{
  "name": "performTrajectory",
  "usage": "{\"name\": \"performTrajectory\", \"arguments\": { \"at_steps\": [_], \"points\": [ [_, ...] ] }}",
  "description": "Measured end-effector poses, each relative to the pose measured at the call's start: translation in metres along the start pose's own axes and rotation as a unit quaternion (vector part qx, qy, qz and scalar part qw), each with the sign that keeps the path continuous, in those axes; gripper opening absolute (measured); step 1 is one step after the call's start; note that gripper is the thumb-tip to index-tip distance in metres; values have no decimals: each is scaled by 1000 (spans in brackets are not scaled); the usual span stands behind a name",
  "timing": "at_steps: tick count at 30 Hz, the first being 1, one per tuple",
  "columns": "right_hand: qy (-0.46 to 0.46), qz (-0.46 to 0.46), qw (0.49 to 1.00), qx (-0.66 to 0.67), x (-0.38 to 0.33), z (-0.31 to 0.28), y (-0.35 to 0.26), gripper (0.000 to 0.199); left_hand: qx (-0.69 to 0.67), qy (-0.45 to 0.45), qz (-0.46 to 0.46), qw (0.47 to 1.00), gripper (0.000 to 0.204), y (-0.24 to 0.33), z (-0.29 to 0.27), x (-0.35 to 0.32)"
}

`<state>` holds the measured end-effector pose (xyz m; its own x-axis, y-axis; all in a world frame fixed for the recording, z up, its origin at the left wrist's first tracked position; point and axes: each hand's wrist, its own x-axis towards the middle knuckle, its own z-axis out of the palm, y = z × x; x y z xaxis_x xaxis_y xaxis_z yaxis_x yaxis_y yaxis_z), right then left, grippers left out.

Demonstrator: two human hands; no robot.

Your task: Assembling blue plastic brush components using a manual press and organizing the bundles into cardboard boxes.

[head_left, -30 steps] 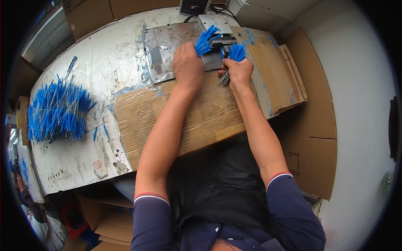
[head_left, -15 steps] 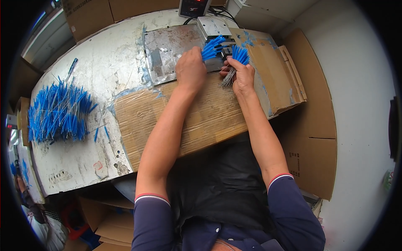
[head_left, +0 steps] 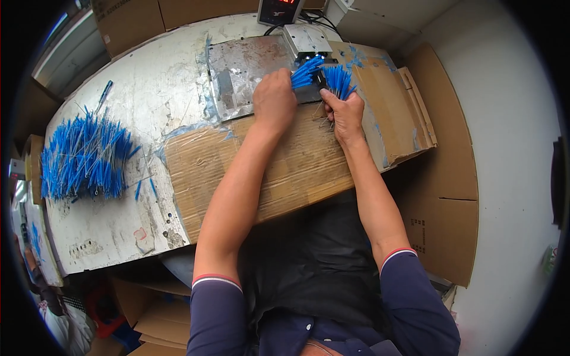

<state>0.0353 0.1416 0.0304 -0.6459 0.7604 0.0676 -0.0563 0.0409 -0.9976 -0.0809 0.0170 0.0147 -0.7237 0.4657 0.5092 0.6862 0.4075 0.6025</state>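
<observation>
My left hand (head_left: 275, 99) is closed around a bunch of thin blue-bristled wire brushes (head_left: 306, 72), whose blue ends point up and to the right at the metal block (head_left: 306, 40). My right hand (head_left: 347, 114) grips a second bunch of blue wire brushes (head_left: 338, 80) with the bristles upward. A few bare wire stems stick out below that hand's fingers. Between the two bunches sits a small dark part of the fixture, partly covered by the brushes. Both hands are over the near edge of the flat metal plate (head_left: 243, 65).
A large pile of blue wire brushes (head_left: 86, 157) lies on the worn white table (head_left: 119, 228) at left, with a pen (head_left: 105, 94) behind it. Cardboard (head_left: 219, 172) covers the near edge. A display with red digits (head_left: 279, 10) stands at the back; a cardboard box (head_left: 389, 101) is at right.
The right hand has shifted slightly, and fewer wire stems show below it. Both bunches stay in hand. The display's red digits show more fully. The whole view has shifted a little.
</observation>
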Motion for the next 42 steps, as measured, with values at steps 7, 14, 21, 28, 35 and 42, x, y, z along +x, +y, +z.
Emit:
{"name": "performTrajectory", "arguments": {
  "at_steps": [7,14,21,28,35,42],
  "points": [
    [-46,25,996,68,-2,-4,-8,14,28,44,108,993,13,-5,4,0],
    [-59,5,994,88,4,0,-5,12,-24,64,1,998,18,4,0,-1],
    [47,-41,994,89,2,16,7,14,-103,-76,-23,992,26,27,4,-12],
    [39,14,997,73,5,7,12,16,-140,-101,-41,984,27,36,10,-21],
    [81,-46,980,174,7,9,5,21,-213,8,-106,971,9,25,-1,-15],
    [57,35,957,281,5,2,2,12,-224,69,-102,967,6,25,-3,-12]
  ]
}}
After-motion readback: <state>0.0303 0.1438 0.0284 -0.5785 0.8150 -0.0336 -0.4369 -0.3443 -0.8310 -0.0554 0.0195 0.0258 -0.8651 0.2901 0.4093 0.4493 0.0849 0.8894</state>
